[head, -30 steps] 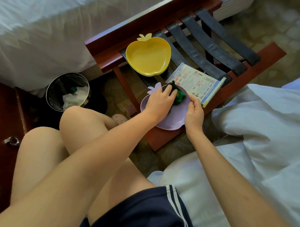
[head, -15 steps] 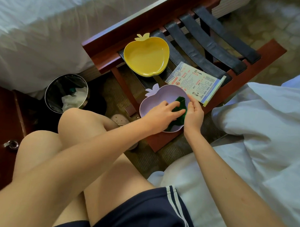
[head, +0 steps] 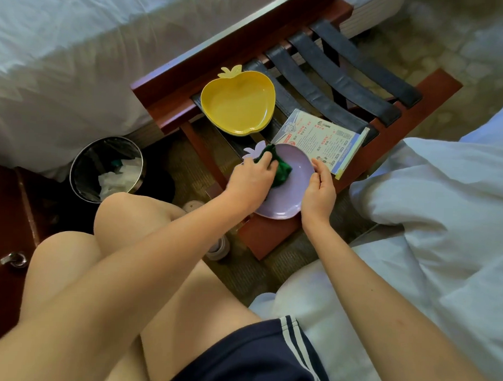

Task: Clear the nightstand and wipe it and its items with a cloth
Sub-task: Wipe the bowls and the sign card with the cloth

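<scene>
A purple apple-shaped plate [head: 295,177] sits at the near edge of a wooden luggage rack [head: 274,234]. My left hand [head: 252,180] grips a dark green cloth [head: 281,168] and presses it onto the plate's left side. My right hand [head: 318,192] holds the plate's right rim, its fingers curled around the edge. Just beyond it a yellow apple-shaped plate [head: 237,101] lies on the rack's straps. A printed card in a clear sleeve [head: 323,138] lies to the right of the yellow plate, partly under the purple one.
A metal waste bin [head: 107,168] with crumpled paper stands on the floor to the left. The dark wooden nightstand [head: 6,224] is at the left edge. White bedding [head: 431,225] lies to the right, another bed [head: 64,55] behind. My bare knees fill the foreground.
My left hand has slid the cloth from the plate's right side to its upper left. My right hand stays on the rim. The view has shifted slightly.
</scene>
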{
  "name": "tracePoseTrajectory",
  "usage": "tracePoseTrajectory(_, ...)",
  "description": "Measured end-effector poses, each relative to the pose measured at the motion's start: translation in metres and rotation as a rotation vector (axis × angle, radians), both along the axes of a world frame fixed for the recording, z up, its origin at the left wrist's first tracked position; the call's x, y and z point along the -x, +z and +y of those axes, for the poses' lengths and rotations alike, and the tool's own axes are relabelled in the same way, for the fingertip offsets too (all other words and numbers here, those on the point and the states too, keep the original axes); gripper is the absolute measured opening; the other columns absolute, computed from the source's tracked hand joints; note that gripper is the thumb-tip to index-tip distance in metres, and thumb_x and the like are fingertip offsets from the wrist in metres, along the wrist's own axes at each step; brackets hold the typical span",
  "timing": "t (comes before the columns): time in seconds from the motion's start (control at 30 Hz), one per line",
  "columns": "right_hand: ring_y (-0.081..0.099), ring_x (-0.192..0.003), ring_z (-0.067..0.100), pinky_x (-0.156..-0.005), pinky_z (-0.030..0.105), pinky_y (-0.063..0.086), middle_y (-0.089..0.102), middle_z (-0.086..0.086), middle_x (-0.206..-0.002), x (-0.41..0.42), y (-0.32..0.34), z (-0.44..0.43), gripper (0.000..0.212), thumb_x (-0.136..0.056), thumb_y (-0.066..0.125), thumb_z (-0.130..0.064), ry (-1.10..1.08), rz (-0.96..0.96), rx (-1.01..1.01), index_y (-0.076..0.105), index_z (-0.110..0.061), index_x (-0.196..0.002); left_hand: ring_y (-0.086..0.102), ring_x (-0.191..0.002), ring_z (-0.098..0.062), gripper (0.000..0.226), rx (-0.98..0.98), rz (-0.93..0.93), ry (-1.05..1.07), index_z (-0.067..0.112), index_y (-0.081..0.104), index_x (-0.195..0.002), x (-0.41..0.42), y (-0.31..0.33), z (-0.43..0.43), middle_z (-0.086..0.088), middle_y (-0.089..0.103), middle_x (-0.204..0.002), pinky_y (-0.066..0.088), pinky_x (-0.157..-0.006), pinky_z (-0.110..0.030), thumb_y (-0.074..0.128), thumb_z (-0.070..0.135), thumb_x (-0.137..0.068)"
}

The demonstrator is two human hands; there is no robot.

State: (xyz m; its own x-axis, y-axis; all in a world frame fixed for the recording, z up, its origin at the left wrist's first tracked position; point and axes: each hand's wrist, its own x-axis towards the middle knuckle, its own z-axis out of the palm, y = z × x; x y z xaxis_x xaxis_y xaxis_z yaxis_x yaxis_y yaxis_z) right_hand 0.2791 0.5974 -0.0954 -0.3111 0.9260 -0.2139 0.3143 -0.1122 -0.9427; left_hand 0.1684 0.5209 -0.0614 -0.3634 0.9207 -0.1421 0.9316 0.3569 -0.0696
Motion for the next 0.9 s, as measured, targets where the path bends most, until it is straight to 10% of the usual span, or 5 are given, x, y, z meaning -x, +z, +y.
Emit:
tracePoseTrajectory(0.33,0.047,-0.12,0.007,-0.088,0.013,0.036,0.056,-0.002,-0.132,-0.001,0.002,-0.003,0.035,-0.101,0.035,-0.012,-0.018,0.004,0.014,0.056,-0.015,-0.129,0.051,-0.091,-0.035,0.037,0.024,-0.403,-0.417,0.014,0.059,-0.128,0.017,0.01,-0.023,-0.012,0.048,-0.131,0.033,-0.082,-0.031,0.053,0.005,-0.092)
tracePoseTrajectory(0.53,0.051,-0.114,0.007,-0.089,0.016,0.039,0.06,-0.003,-0.125,-0.001,-0.001,-0.003,0.035,-0.099,0.038,-0.009,-0.068,0.064,0.057,0.059,-0.016,-0.126,0.05,-0.088,-0.036,0.047,-0.111,-0.299,-0.224,0.011,0.053,-0.132,-0.014,-0.013,0.012,-0.016,0.048,-0.132,0.048,-0.076,-0.046,0.059,0.006,-0.086)
tracePoseTrajectory(0.73,0.045,-0.113,-0.001,-0.081,0.004,0.034,0.056,-0.006,-0.133,0.001,-0.002,-0.001,0.037,-0.1,0.036,-0.013,-0.033,-0.009,0.054,0.054,-0.019,-0.131,0.055,-0.052,-0.027,0.04,-0.104,-0.014,0.003,0.009,0.071,-0.085,-0.005,-0.01,0.032,-0.009,0.064,-0.083,0.03,-0.032,-0.02,0.085,0.002,-0.048)
tracePoseTrajectory(0.9,0.046,-0.125,0.012,-0.09,0.015,0.035,0.053,-0.002,-0.136,0.004,0.0,-0.001,0.038,-0.101,0.033,-0.013,-0.027,-0.037,0.038,0.052,-0.015,-0.134,0.06,-0.069,-0.021,0.028,0.072,0.08,0.156,0.014,0.069,-0.092,-0.009,0.009,0.021,-0.004,0.061,-0.104,0.027,-0.042,-0.025,0.077,0.014,-0.066)
